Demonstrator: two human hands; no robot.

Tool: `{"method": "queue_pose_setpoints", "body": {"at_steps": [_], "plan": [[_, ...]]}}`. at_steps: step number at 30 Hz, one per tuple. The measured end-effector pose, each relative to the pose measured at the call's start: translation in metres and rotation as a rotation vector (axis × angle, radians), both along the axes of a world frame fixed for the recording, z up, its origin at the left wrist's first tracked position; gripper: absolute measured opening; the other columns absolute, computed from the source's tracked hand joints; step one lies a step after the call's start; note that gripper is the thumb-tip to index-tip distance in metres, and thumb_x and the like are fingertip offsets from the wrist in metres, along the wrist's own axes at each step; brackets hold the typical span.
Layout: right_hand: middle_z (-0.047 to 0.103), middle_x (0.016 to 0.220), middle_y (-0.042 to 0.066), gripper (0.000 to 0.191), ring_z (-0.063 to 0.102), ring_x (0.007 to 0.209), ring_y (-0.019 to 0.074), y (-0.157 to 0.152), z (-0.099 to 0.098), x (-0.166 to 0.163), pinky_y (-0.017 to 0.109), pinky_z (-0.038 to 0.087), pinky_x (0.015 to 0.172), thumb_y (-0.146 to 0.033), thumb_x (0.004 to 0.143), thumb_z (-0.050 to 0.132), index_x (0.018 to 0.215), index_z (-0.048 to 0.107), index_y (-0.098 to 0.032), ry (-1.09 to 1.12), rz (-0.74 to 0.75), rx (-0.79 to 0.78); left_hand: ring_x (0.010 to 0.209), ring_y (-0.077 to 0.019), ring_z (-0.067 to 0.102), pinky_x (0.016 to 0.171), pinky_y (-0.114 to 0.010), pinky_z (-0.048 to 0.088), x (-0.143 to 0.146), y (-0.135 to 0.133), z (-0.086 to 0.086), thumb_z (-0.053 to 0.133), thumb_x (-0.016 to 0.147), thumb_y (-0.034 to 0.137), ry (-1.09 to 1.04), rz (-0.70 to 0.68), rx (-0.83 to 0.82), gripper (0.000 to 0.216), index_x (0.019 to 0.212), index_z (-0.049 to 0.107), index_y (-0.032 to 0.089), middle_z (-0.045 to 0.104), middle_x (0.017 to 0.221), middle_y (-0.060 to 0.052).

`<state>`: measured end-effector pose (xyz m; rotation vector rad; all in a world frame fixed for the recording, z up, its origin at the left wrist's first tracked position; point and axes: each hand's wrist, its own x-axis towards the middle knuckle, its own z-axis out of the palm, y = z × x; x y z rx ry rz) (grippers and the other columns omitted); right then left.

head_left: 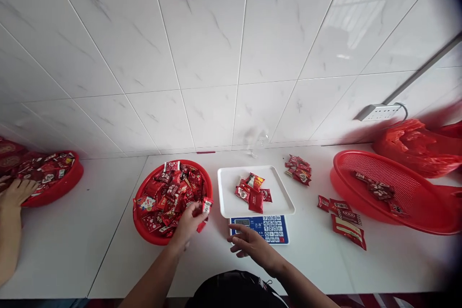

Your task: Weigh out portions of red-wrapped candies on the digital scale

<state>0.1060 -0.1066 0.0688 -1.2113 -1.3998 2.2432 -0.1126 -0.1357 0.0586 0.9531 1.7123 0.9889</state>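
Observation:
Pinched in the fingers of my left hand [188, 224] is a small red candy packet [207, 206], held over the right rim of a round red basket [139, 226]. That basket is heaped with red wrapped candies [173, 197]. My right hand [252, 246] holds nothing; its fingers are apart above the left part of a blue-and-white digital scale [276, 228]. On the scale rests a white tray [227, 192], with several red packets [255, 197] piled near its middle.
Right of the tray lie a small heap of packets [299, 169] and several loose packets [346, 221]. A tilted red basket [407, 178] and a red plastic bag [415, 147] stand beyond. At far left, another person's hand [19, 191] touches a second filled basket [74, 175].

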Motion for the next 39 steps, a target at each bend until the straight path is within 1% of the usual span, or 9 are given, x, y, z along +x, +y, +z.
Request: {"method": "queue_pose_setpoints", "body": {"at_steps": [2,5,11,16,18,22,26,30,39], "plan": [[0.063,0.097,0.007,0.064,0.062,0.083,0.0177,-0.001,-0.003,0.003,0.031,0.046,0.073,-0.057,0.066,0.063,0.115,0.050,-0.018,-0.023,-0.007,0.010,0.093,-0.0197,0.058,0.082,-0.032,0.044,-0.023,0.012,-0.004,0.048,0.079,0.041,0.375,-0.031,0.037,0.033,0.100,0.059,0.018,0.063,0.101,-0.009],[0.063,0.096,0.007,0.058,0.061,0.082,0.0165,-0.003,-0.008,0.010,0.030,0.046,0.072,-0.055,0.067,0.062,0.112,0.053,-0.018,-0.045,-0.032,0.010,0.114,-0.0260,0.045,0.096,-0.038,0.034,-0.051,0.024,-0.017,0.048,0.080,0.032,0.598,-0.026,-0.003,0.032,0.105,0.059,0.017,0.053,0.119,-0.013],[0.063,0.092,0.005,0.053,0.061,0.079,0.0160,-0.009,-0.014,0.022,0.029,0.045,0.070,-0.053,0.064,0.065,0.105,0.056,-0.019,-0.111,-0.091,-0.017,0.108,-0.0308,0.050,0.085,-0.038,0.041,-0.072,0.032,-0.045,0.053,0.070,0.010,0.677,-0.034,-0.183,0.022,0.087,0.066,0.014,0.056,0.112,-0.015],[0.063,0.090,0.004,0.053,0.060,0.077,0.0160,-0.011,-0.018,0.028,0.029,0.044,0.068,-0.054,0.062,0.066,0.103,0.057,-0.020,-0.116,-0.103,-0.016,0.106,-0.0246,0.053,0.083,-0.033,0.042,-0.074,0.029,-0.031,0.042,0.076,0.007,0.687,-0.001,-0.135,0.034,0.104,0.059,0.016,0.054,0.118,-0.013],[0.063,0.090,0.004,0.053,0.060,0.078,0.0162,-0.010,-0.016,0.028,0.030,0.044,0.070,-0.054,0.063,0.066,0.103,0.058,-0.020,-0.117,-0.100,-0.017,0.102,-0.0215,0.055,0.082,-0.031,0.044,-0.070,0.025,-0.016,0.044,0.078,0.014,0.558,0.040,-0.050,0.037,0.113,0.053,0.020,0.056,0.115,-0.010],[0.063,0.094,0.006,0.054,0.060,0.079,0.0164,-0.007,-0.004,0.022,0.031,0.045,0.072,-0.055,0.064,0.065,0.104,0.058,-0.020,-0.069,-0.092,-0.030,0.088,-0.0176,0.060,0.079,-0.030,0.047,-0.039,0.012,0.015,0.062,0.069,0.029,-0.055,0.135,0.100,0.047,0.114,0.049,0.021,0.062,0.099,-0.005],[0.063,0.096,0.007,0.056,0.060,0.081,0.0168,-0.003,0.009,0.009,0.031,0.045,0.072,-0.059,0.068,0.059,0.107,0.055,-0.019,0.036,-0.081,-0.014,0.081,-0.0148,0.058,0.070,-0.029,0.047,0.013,-0.004,0.030,0.066,0.066,0.025,-0.353,-0.043,0.045,0.056,0.116,0.043,0.023,0.061,0.099,-0.005],[0.063,0.078,0.004,0.049,0.058,0.068,0.0136,0.000,0.008,0.001,0.026,0.042,0.061,-0.061,0.072,0.053,0.088,0.058,-0.015,0.024,0.006,0.120,0.076,-0.0149,0.056,0.063,-0.026,0.043,0.054,-0.018,0.029,0.064,0.064,0.018,-0.444,-0.350,-0.015,0.035,0.098,0.052,0.017,0.060,0.086,-0.004],[0.052,0.058,-0.003,0.045,0.047,0.052,0.0088,-0.006,0.006,0.011,0.022,0.035,0.050,-0.060,0.075,0.049,0.066,0.053,-0.016,-0.013,0.037,0.275,0.063,-0.0106,0.049,0.059,-0.026,0.041,0.067,-0.026,0.028,0.057,0.072,0.047,-0.420,-0.396,-0.191,0.037,0.090,0.052,0.015,0.052,0.070,0.001]]}}
